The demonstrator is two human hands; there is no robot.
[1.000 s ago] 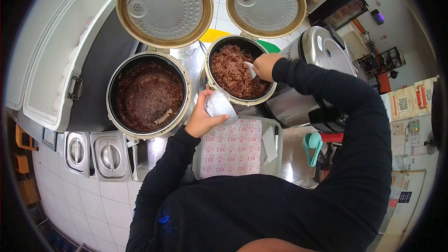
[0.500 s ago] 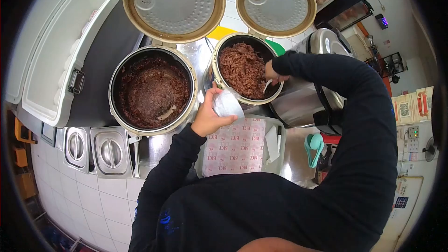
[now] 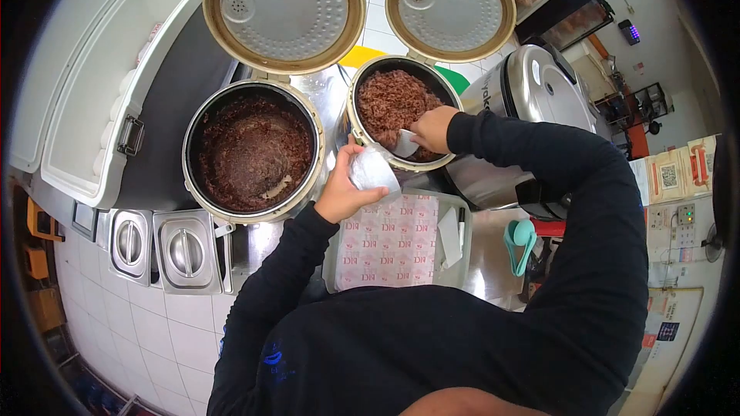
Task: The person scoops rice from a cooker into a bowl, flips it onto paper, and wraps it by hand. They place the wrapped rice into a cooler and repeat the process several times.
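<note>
My left hand (image 3: 339, 191) is closed around a small white bowl (image 3: 373, 172) with what looks like clear plastic over it, held tilted by the near rim of the right rice cooker (image 3: 353, 127). Reddish-brown rice (image 3: 393, 100) fills much of that cooker's pot. Inside it, my right hand (image 3: 436, 129) grips a white rice paddle (image 3: 405, 143), its blade at the near side of the rice. On the left, a second rice cooker (image 3: 187, 156) stands with its lid up, a thin layer of dark red rice (image 3: 254, 150) over its bottom and walls.
Below the bowl lies a tray (image 3: 331, 268) with printed paper sheets (image 3: 389, 246). Right of it are a teal-handled utensil (image 3: 520, 243) and a large silver cooker (image 3: 551, 92). Lidded steel containers (image 3: 185, 250) and an open white cooler box (image 3: 81, 119) are at the left.
My right hand has shifted left and toward me inside the pot, turning so the paddle's blade shows more. The left hand and bowl stay nearly in place.
</note>
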